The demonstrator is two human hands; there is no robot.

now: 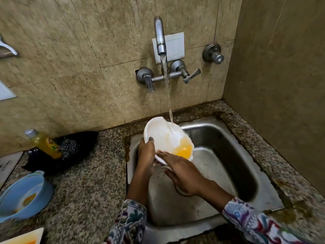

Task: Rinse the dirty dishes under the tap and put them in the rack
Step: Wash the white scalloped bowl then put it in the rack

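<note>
A white bowl (pixel 161 134) with orange-yellow residue pooled at its lower side is tilted over the steel sink (pixel 233 152). Water runs from the wall tap (pixel 160 39) onto the bowl's inside. My left hand (pixel 146 154) grips the bowl's near left rim, thumb on the inside. My right hand (pixel 182 173) lies with fingers flat against the bowl's lower rim, next to the residue. No rack is in view.
On the granite counter at left stand a light blue bowl (pixel 24 196) with orange residue, a yellow dish-soap bottle (pixel 44 144), a steel scrubber (pixel 70 147) in a black holder, and a white dish corner (pixel 26 238). Tap handles (pixel 190 74) project from the tiled wall.
</note>
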